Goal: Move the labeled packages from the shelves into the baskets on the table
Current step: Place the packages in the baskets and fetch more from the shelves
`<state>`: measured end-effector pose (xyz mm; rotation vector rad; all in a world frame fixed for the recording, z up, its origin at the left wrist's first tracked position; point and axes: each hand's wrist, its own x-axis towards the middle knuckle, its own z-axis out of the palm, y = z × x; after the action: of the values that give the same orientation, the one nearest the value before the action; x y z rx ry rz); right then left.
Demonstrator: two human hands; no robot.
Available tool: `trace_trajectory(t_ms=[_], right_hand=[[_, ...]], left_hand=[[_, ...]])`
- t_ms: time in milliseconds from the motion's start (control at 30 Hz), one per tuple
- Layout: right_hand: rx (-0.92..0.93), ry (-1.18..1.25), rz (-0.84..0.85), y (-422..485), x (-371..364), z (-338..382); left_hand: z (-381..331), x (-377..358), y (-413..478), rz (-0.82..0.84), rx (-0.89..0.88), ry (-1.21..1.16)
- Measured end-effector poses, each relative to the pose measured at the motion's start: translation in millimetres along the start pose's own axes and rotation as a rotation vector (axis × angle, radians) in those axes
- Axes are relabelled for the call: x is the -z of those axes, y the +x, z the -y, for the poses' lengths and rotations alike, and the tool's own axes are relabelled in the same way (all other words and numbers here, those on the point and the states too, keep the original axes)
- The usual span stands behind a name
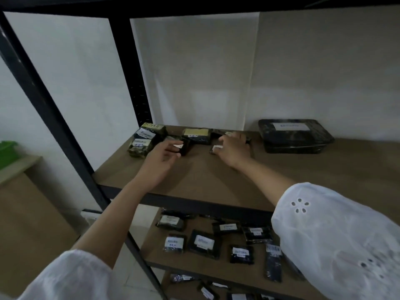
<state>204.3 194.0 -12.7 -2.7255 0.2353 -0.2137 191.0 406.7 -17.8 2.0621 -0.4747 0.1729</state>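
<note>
Gripping two packages [185, 146] [213, 149], two hands [164, 153] [232, 149] over one shelf [194, 180]

Labels [204, 241] on the lower-shelf packages [241, 259] seem too blurred to read.

Clad in white. Near left, a loose left sleeve [71, 278], plain and softly creased, ending in a wide hem above the bare left forearm [114, 219]. Near right, the same white cloth on the right sleeve [337, 241], fuller and pierced with eyelet work: a small flower of oval holes [299, 206] close to the hem, more scattered cut-outs [368, 264] lower down. Beyond that hem, a bare right forearm [266, 172]. Farther in, uncovered, the left hand [161, 158] and right hand [232, 150].
</note>
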Motion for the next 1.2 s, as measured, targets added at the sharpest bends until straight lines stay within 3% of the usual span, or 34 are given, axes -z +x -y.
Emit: trace_trajectory(t_ms=[167, 267, 433, 533, 700, 800, 967, 1200], right_hand=[[-0.122, 0.000, 0.105, 12, -3, 10], [-0.077, 0.216, 0.091, 11, 1, 15], [-0.097, 0.627, 0.037, 3, 1, 30], [-0.132, 0.740, 0.032, -4, 3, 31], [-0.149, 0.709, 0.100, -15, 3, 26], [-0.135, 0.719, 0.120, -22, 3, 19], [-0.129, 0.798, 0.130, -36, 13, -2], [-0.157, 0.914, 0.123, -59, 48, -53]], left_hand=[[14, 12, 30, -0.006, -0.106, 0.111], [17, 9, 52, -0.067, -0.061, 0.518], [15, 1, 75, 0.155, 0.105, 0.843], [14, 4, 81, 0.239, 0.129, 0.897], [14, 14, 75, 0.314, 0.101, 0.912], [9, 15, 65, 0.276, 0.055, 0.872], [-12, 2, 41, 0.081, 0.012, 0.431], [-56, -37, 9, 0.094, 0.114, 0.075]])
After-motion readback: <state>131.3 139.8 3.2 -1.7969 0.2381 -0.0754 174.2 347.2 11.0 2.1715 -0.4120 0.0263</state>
